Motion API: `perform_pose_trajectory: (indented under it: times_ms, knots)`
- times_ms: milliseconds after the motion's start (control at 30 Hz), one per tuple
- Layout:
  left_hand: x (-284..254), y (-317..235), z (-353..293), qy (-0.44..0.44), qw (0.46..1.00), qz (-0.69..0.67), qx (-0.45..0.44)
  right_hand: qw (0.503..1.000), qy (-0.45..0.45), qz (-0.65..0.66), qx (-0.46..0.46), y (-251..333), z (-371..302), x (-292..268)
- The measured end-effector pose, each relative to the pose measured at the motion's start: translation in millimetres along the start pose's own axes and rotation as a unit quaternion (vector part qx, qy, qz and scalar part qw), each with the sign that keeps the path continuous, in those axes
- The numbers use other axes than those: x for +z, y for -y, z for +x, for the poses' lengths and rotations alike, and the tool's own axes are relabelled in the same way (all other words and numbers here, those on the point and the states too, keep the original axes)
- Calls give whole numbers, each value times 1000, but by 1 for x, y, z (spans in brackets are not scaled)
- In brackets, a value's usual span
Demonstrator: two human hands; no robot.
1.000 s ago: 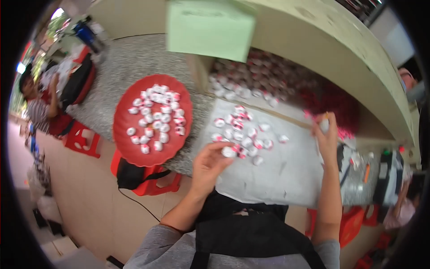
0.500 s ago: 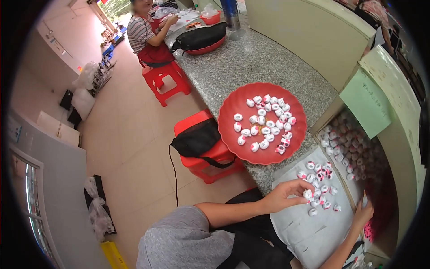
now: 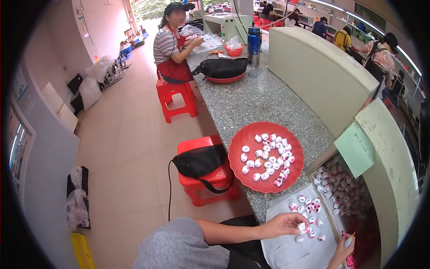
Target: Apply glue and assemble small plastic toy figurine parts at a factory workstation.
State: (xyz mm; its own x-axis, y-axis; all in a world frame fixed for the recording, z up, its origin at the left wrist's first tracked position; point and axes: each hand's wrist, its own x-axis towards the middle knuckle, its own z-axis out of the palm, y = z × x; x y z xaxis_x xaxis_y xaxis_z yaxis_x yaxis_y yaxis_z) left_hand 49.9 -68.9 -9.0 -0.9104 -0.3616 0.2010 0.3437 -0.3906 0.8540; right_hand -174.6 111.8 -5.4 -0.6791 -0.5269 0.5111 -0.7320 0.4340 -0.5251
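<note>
My left hand [image 3: 284,225] pinches a small rounded white-and-pink piece [image 3: 302,227] between thumb and fingertips, above a white paper sheet [image 3: 282,251]. Several similar white-and-pink pieces [image 3: 309,205] lie loose on that sheet beside it. My right hand [image 3: 344,254], at the sheet's right edge, is closed around a slim whitish tool with a thin yellow tip [image 3: 353,234]; its exact kind is not clear. Close to those fingers shows a small dark-pink bit [image 3: 344,234]. Ahead of my left hand, a scalloped red bowl [image 3: 239,154] holds many such pieces.
White pieces [image 3: 329,195] fill a compartment on the right, under a green note [image 3: 356,150]. A black bag [image 3: 201,163] lies on a red stool [image 3: 192,145] at left. Farther along the granite counter [image 3: 277,101] are another black bag [image 3: 221,68], a blue bottle [image 3: 254,45] and a seated person [image 3: 174,49].
The view has tilted up, so the counter and bowl appear lower and more of the room shows. My left hand keeps its piece; my right hand keeps the slim tool, now beside a dark-pink bit.
</note>
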Motion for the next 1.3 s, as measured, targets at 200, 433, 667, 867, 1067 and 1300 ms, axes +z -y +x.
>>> perform_pose_trajectory:
  times_ms: [200,433,667,867,1067,1300]
  knots:
    - [24,20,3,44,996,-71,-25,913,123,321,220,96,-46,2]
    - [33,26,-2,70,985,-149,-43,832,104,438,325,106,-71,19]
    - [41,33,-6,73,991,-99,-53,820,102,455,333,103,-81,10]
    - [49,26,-10,83,985,-139,-66,765,46,518,381,99,-89,13]
    - [50,32,-11,87,985,-125,-84,752,-32,505,424,104,-94,18]
    - [24,13,3,-19,995,78,-54,780,18,500,376,109,-70,7]
